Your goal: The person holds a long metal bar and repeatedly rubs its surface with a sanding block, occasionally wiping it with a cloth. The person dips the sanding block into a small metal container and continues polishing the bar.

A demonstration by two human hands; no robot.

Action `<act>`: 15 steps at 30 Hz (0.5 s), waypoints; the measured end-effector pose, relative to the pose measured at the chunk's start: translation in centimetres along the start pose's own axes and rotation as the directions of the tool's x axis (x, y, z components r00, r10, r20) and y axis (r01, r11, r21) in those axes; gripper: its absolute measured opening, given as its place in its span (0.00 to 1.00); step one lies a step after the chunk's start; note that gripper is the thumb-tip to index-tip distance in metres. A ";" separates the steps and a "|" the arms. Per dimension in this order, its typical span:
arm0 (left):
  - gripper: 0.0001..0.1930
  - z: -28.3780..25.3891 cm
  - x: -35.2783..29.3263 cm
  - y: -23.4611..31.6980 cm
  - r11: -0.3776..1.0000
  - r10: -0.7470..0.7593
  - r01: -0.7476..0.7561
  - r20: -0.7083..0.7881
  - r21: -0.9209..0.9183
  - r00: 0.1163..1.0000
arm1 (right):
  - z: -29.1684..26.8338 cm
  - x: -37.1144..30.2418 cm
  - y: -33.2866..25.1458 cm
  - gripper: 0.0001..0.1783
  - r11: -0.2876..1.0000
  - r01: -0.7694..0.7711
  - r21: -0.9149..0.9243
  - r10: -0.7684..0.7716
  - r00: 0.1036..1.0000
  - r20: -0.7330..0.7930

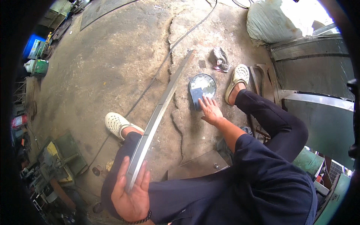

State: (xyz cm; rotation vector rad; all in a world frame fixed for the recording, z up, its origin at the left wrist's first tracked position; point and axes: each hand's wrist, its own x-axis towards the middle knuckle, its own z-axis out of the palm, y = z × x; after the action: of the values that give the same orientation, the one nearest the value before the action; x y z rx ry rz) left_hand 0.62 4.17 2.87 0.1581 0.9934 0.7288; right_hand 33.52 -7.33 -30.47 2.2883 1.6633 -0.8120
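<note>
A long, straight metal bar [162, 107] with a bright edge slants away from me, its far end low over the concrete floor. Its near end rests in my left hand [132, 195], palm up, thumb on one side and fingers on the other. My right hand [211, 111] reaches out with fingers spread; its fingertips are at the edge of a dark blue-grey rectangular sheet [196, 98], perhaps sandpaper. I cannot tell whether they touch it. The sheet lies partly over a round dark-rimmed pan [209, 83] of shiny liquid.
A crumpled cloth [221, 60] lies beyond the pan. A black cable [179, 42] crosses the floor. My clog-shod feet [116, 125] flank the bar and pan. Metal panels [313, 62] stand at right; machinery [56, 165] and containers [40, 67] line the left. A flat metal plate [195, 166] lies near me.
</note>
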 end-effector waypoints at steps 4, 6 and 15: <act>0.31 -0.4 0.3 0.8 1.000 0.016 -0.017 -0.016 -0.017 1.000 | 2.2 3.3 -0.8 0.48 0.996 -0.044 0.078 0.052 0.994 -0.101; 0.31 -0.7 0.7 0.8 1.000 0.001 -0.001 -0.045 0.007 0.999 | 3.0 4.3 0.8 0.44 0.999 0.006 0.051 -0.001 0.994 -0.108; 0.31 -0.6 0.7 0.5 0.999 0.050 -0.050 -0.030 -0.003 0.998 | -0.9 3.6 3.5 0.32 0.980 0.163 0.111 -0.113 0.924 -0.365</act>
State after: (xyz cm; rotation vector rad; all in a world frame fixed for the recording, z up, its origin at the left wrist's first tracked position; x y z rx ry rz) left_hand 0.08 4.89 2.24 0.1691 1.0195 0.7805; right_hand 37.84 -5.16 -32.23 2.5615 1.9972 -0.5771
